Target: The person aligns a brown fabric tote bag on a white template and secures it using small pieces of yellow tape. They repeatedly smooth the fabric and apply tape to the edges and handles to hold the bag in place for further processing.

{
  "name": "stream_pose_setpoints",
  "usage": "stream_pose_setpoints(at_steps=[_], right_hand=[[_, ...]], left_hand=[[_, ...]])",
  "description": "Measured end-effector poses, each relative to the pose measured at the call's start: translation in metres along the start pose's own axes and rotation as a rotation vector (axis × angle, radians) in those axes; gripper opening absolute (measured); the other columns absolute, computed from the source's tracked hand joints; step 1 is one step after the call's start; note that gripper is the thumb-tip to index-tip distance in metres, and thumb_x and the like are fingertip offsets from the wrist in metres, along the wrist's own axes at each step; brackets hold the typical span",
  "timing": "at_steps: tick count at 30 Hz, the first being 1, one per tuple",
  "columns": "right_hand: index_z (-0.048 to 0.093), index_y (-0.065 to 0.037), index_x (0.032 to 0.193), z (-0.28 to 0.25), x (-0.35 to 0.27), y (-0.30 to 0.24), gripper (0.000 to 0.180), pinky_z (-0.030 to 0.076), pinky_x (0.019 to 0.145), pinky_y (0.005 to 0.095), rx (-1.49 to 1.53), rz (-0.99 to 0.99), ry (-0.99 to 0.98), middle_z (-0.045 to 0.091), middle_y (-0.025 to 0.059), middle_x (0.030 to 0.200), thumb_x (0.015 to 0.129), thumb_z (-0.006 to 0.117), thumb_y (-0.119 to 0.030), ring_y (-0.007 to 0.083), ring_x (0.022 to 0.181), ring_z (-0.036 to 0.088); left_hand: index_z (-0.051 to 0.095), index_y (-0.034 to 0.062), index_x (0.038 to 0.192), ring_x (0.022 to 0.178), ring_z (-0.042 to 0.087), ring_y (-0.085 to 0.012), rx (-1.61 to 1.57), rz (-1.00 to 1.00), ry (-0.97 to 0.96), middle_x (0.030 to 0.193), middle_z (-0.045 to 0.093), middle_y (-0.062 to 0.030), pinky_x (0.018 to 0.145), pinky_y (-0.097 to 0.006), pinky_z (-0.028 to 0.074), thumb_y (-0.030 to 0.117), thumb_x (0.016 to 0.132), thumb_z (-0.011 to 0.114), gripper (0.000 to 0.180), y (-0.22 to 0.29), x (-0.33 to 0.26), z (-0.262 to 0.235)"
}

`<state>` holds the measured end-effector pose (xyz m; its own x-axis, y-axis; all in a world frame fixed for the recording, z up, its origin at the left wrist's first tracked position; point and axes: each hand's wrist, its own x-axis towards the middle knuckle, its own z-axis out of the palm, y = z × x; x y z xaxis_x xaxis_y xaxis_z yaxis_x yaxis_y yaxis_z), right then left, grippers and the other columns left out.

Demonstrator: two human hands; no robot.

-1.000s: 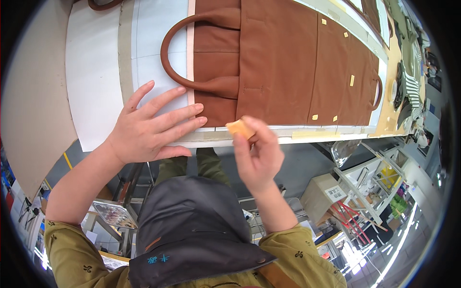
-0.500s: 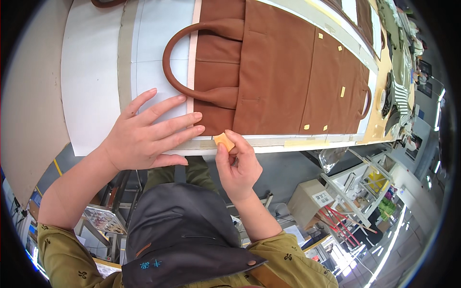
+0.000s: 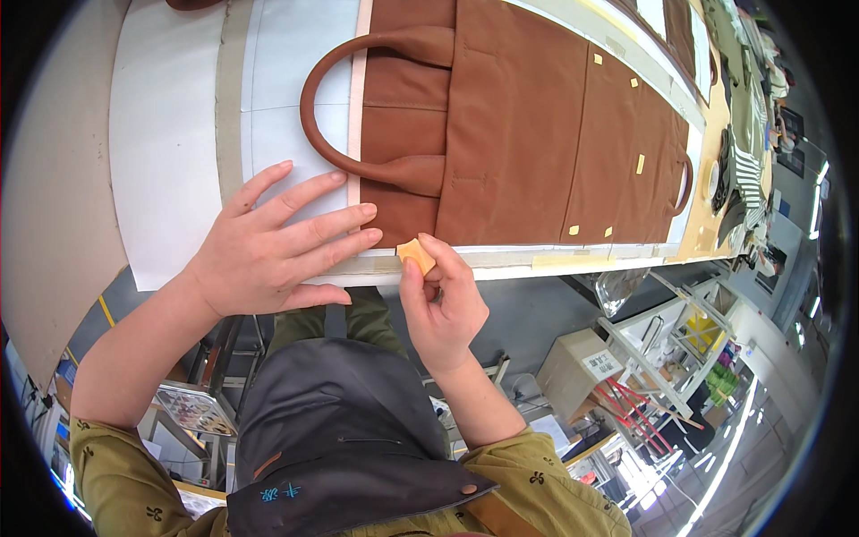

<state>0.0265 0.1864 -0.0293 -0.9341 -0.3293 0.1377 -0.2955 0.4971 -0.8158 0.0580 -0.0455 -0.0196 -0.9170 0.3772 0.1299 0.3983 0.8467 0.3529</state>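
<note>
A brown leather bag piece (image 3: 519,125) lies flat on the white-topped table, with a rounded loop handle (image 3: 311,98) at its left end and a second handle (image 3: 686,183) at the right. My left hand (image 3: 277,237) rests with spread fingers over the bag's lower left corner, its fingertips on the pale strip (image 3: 356,134) and the leather. Between thumb and forefinger, my right hand (image 3: 447,304) pinches a small orange-yellow piece (image 3: 416,257) just off the bag's near edge. What the piece is made of I cannot make out.
Small yellow tape bits (image 3: 641,164) dot the leather. Along the table's near edge runs a yellow strip (image 3: 573,261). A cardboard box (image 3: 577,367) and a metal rack (image 3: 671,349) stand below to the right. More brown leather pieces (image 3: 680,40) lie at the far side.
The view has shifted very slightly. Both hands keep nearly the same place and pose, and the orange-yellow piece is tilted a little differently in my right fingers.
</note>
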Motion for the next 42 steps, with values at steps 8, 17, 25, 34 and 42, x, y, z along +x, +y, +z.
stream_pose_setpoints(at_steps=[8,17,25,34,42], right_hand=[[0.067,0.000,0.115,0.000,-0.001,0.000,0.032,0.051,0.054,0.0236,-0.019,0.008,-0.004,0.072,0.0063,0.093,0.084,0.076,0.003,0.0115,0.063,0.061],[0.066,0.000,0.116,-0.001,-0.004,0.001,0.031,0.047,0.053,0.0196,0.096,0.092,0.010,0.070,0.0030,0.085,0.086,0.075,0.001,0.0050,0.059,0.056],[0.063,0.001,0.123,-0.005,-0.004,0.008,0.032,0.044,0.056,0.0170,0.382,0.202,0.033,0.067,0.0010,0.081,0.091,0.071,0.000,0.0010,0.060,0.052],[0.061,-0.001,0.125,-0.015,0.003,0.009,0.032,0.044,0.056,0.0184,0.481,0.171,-0.081,0.063,-0.0002,0.078,0.094,0.069,-0.001,0.0013,0.063,0.052],[0.057,0.001,0.128,-0.055,0.019,0.010,0.034,0.045,0.061,0.0180,0.540,0.240,-0.203,0.064,0.0010,0.079,0.095,0.066,-0.001,0.0027,0.068,0.056]], left_hand=[[0.065,0.0319,0.131,0.133,0.051,-0.0207,-0.002,-0.006,-0.005,0.138,0.060,0.0089,0.119,-0.046,0.026,0.066,0.079,0.063,0.063,0.001,0.000,0.002],[0.066,0.0308,0.132,0.133,0.051,-0.0216,-0.010,-0.003,-0.010,0.138,0.060,0.0079,0.118,-0.047,0.027,0.065,0.080,0.063,0.062,0.000,-0.001,-0.001],[0.066,0.0288,0.131,0.132,0.052,-0.0231,0.011,0.007,-0.049,0.137,0.060,0.0066,0.117,-0.047,0.029,0.063,0.082,0.063,0.060,0.001,0.004,-0.005],[0.066,0.0268,0.131,0.131,0.052,-0.0283,0.073,0.043,-0.077,0.137,0.060,0.0025,0.115,-0.048,0.030,0.064,0.083,0.062,0.061,0.006,0.010,-0.007],[0.064,0.0274,0.133,0.130,0.051,-0.0273,0.087,0.061,-0.106,0.138,0.059,0.0028,0.114,-0.047,0.030,0.061,0.085,0.063,0.059,0.005,0.010,-0.012]])
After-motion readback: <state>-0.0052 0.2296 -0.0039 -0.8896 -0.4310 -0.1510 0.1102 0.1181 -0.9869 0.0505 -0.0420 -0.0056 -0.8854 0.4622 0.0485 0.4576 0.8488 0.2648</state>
